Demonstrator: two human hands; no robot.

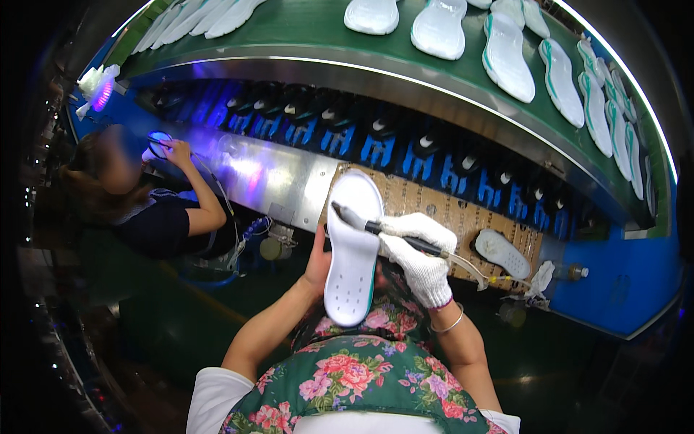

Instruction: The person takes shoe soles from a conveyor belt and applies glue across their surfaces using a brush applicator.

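Note:
A white shoe sole [351,260] with a teal edge stands lengthwise before me, its dotted end nearest my body. My bare left hand [319,260] holds it from the left side, with the fingers mostly hidden behind it. In a white knit glove, my right hand [420,252] grips a glue brush [374,227] with a black handle, from which a pale tube runs off to the right. The brush's dark tip lies over the upper left part of the sole. Whether the bristles touch the surface, I cannot tell.
Several soles [507,59] lie on the green conveyor belt [303,35]. Under it, dark shoes hang on blue supports [379,149]. Another sole [501,252] and a bottle [572,272] are at the right of the bench. A co-worker [157,217] sits at left.

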